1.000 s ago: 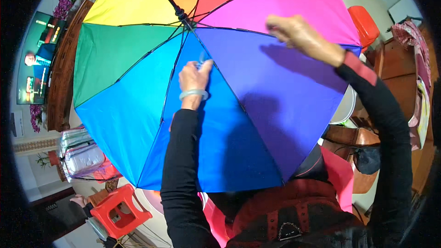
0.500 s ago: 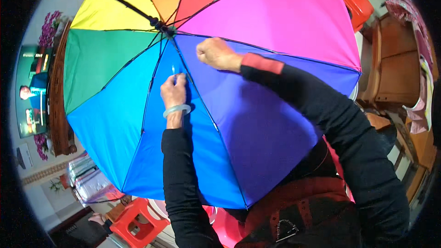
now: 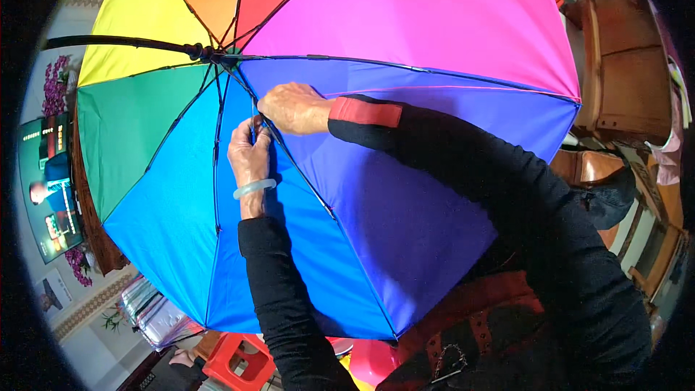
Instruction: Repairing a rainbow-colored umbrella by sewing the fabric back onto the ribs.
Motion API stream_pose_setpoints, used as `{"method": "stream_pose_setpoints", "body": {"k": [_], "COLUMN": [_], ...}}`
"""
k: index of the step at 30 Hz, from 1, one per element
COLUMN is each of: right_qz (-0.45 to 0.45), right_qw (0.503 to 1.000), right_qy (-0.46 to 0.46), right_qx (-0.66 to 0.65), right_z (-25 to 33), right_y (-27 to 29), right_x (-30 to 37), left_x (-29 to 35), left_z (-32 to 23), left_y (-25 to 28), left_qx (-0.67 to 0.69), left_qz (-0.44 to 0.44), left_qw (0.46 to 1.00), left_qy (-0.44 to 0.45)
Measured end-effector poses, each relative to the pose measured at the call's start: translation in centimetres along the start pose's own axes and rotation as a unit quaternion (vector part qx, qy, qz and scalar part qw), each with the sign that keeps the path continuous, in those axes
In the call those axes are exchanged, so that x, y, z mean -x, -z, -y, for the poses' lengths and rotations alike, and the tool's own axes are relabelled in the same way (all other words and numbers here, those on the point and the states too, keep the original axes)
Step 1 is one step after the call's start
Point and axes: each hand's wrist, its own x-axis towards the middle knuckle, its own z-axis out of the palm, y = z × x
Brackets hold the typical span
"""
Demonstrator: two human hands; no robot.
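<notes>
An opened rainbow umbrella (image 3: pixel 405 22) fills the view, its inner side, dark ribs and black shaft (image 3: pixel 130 43) toward me. My left hand (image 3: pixel 250 152), with a pale bangle at the wrist, is pinched closed over the blue panel (image 3: pixel 304 268), just below the hub (image 3: pixel 224 59). A thin pale sliver shows above its fingertips; its kind is unclear. Curled closed, my right hand (image 3: pixel 295 107) meets the rib between the blue and purple panels, close above the left fingers. Whatever it holds is hidden. A fine pink line crosses the purple panel (image 3: pixel 405 195) near that wrist, thread or seam.
Beyond the umbrella's left rim are a lit television (image 3: pixel 51 181) and purple flowers (image 3: pixel 56 87). A red stool (image 3: pixel 242 362) and a plastic-wrapped bundle (image 3: pixel 156 311) lie below left. Wooden furniture (image 3: pixel 630 58) stands at the right.
My right hand has moved left and down, from over the purple panel to beside my left hand. The umbrella has shifted left in view, with its shaft swung lower.
</notes>
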Motion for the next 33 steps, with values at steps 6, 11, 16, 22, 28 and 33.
{"method": "stream_pose_setpoints", "body": {"k": [6, 11, 16, 22, 28, 33], "right_qz": [-0.009, -0.019, -0.116, -0.110, -0.076, -0.080], "right_qw": [0.997, 0.996, 0.981, 0.983, 0.986, 0.985], "right_qy": [0.055, 0.037, 0.042, 0.073, 0.096, 0.095], "right_qx": [-0.057, -0.085, -0.148, -0.131, -0.111, -0.118], "right_z": [-1.5, -2.1, -2.7, -2.4, -2.3, -2.2], "right_y": [-0.9, -1.3, -1.7, -1.1, -0.8, -0.9], "right_x": [-0.7, -0.3, 0.6, 1.0, 1.3, 1.1], "left_x": [-0.8, -0.8, -0.5, -0.1, 0.3, 0.2], "left_z": [-0.6, -0.5, 0.5, -0.5, -1.2, -0.7], "left_y": [0.5, 1.4, 3.0, 2.8, 2.0, 2.6], "left_qx": [-0.106, -0.183, -0.199, -0.128, -0.134, -0.127], "left_qz": [0.048, 0.049, 0.026, 0.025, 0.026, 0.017], "left_qw": [0.991, 0.971, 0.968, 0.988, 0.986, 0.990], "left_qy": [-0.063, -0.145, -0.150, -0.086, -0.099, -0.065]}}
